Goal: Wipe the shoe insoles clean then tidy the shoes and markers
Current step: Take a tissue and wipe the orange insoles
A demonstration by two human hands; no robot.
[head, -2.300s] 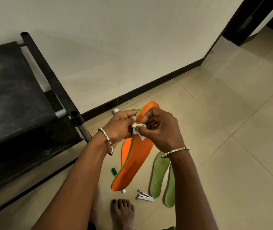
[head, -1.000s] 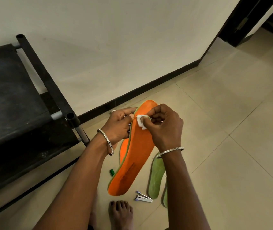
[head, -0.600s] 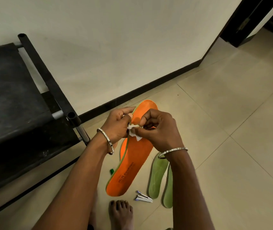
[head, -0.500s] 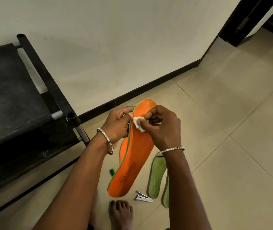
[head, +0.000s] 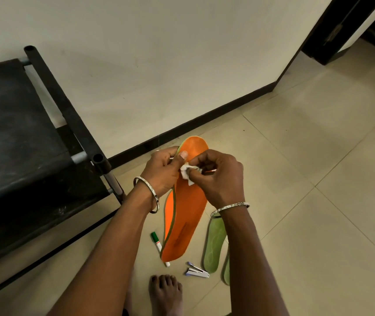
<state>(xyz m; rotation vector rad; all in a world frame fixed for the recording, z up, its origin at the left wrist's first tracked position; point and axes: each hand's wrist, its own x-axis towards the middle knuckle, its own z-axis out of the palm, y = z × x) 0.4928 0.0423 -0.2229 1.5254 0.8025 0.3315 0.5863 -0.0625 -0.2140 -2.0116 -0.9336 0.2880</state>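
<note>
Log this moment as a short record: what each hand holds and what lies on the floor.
left hand: grips orange insole near its toe end
right hand: pinches wipe against the insole's top face
on floor: green insoles, marker partly behind the held insole, stapler
beside left arm: black bench

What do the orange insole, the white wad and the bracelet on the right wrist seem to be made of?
The orange insole looks like foam under matte fabric, fuzzy at the toe. The white wad is crumpled tissue or cotton, soft-edged; cannot tell which. The bracelet is polished silvery metal; it glints.
</note>
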